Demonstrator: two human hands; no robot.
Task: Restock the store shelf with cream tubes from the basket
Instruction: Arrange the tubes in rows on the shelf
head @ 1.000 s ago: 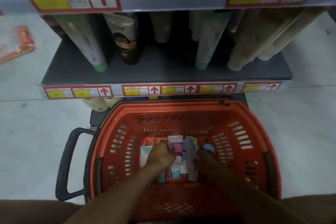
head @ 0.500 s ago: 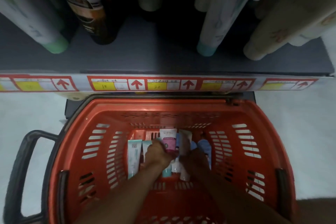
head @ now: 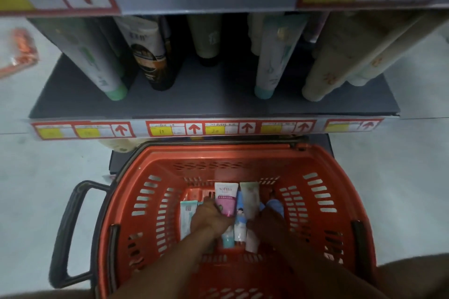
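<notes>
Nearest to you, both forearms reach down into the orange basket, which sits on the floor right in front of the shelving. Your left hand is curled over the pile of cream tubes on the basket floor, its fingers against the edge of the pink-and-white tube; it looks like the start of a grasp, but the light is dim and you cannot tell whether the fingers have actually closed on anything. Your right hand is down among the tubes too, beside the pale green tube, and its fingers are hidden, so its grip cannot be told either. A pale teal tube lies just left of your left hand.

Beyond the basket rim runs the price strip with red arrows, and above it the dark shelf. Tall tubes stand cap-down toward its back, with bare board along the front and between the groups.

Judging from this, the restocking is still ahead of you: several tubes remain in the basket, none is lifted clear, and the shelf has room waiting.
</notes>
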